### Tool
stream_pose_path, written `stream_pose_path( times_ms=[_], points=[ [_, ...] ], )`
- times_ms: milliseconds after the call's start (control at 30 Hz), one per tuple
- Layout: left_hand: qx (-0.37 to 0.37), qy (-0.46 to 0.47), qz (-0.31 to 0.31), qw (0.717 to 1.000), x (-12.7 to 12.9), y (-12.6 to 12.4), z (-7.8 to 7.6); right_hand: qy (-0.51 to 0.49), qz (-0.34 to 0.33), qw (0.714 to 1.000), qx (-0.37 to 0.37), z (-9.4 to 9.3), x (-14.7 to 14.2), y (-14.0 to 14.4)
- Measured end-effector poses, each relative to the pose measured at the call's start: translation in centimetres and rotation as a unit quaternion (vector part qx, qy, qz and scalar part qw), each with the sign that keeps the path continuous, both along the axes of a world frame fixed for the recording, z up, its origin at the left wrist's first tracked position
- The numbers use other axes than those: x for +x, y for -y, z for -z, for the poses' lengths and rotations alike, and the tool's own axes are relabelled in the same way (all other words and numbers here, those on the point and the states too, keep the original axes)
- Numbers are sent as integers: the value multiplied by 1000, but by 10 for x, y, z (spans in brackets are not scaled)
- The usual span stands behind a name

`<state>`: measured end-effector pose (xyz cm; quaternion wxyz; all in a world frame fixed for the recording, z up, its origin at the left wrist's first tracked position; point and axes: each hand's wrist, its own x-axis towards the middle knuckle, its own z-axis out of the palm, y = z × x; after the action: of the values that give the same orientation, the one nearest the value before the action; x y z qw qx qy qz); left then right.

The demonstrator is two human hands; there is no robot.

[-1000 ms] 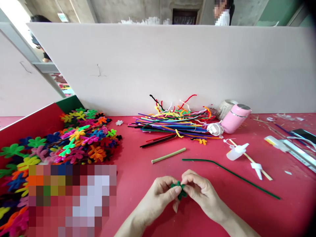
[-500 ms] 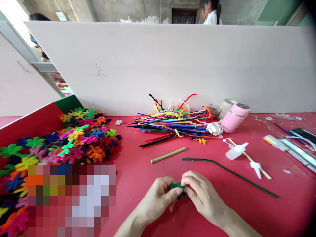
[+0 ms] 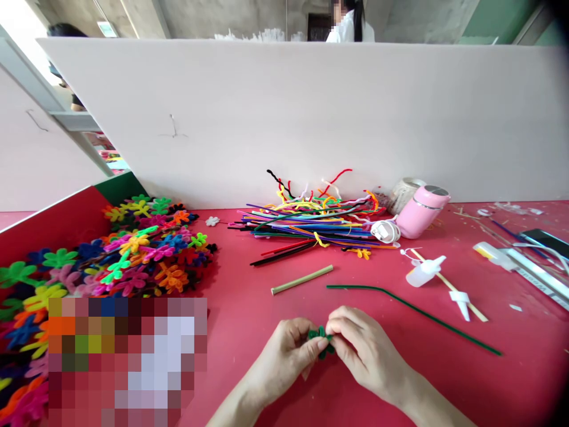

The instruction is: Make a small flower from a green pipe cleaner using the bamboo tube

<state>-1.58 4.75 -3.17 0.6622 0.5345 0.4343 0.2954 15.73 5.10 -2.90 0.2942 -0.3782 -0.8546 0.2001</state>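
Observation:
Between my two hands, low over the red table, is a small dark green pipe-cleaner flower [image 3: 326,350] with looped petals. My left hand [image 3: 291,356] pinches it, the thumb lying across its front. Fingertips of my right hand [image 3: 367,350] are closed on the flower's right side, partly hiding it. Just beyond my hands a long dark green pipe cleaner [image 3: 438,315] lies slightly bent on the table. A short pale green stick [image 3: 302,280] rests left of it.
A red box [image 3: 53,220] of colourful pipe-cleaner flowers [image 3: 171,277] stands left. Behind lies a bundle of pipe cleaners [image 3: 306,222] before a white partition [image 3: 288,118]. To the right are a pink cylindrical device [image 3: 422,212], a glue bottle [image 3: 424,273] and a phone [image 3: 549,244].
My hands and the green flower look almost unchanged. The view has shifted very slightly, and a person beyond the partition has moved left.

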Motion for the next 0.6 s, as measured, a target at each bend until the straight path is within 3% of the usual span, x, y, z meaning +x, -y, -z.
stream_pose_path(
  times_ms=[333, 600],
  points=[
    [-12, -11, 17, 1000, 0, 0, -2, 37, -17, 997, 70, -10, 6, 0],
    [-13, 2, 17, 1000, -1, 2, -5, -105, -12, 992, -75, -7, 2, 3]
  ],
)
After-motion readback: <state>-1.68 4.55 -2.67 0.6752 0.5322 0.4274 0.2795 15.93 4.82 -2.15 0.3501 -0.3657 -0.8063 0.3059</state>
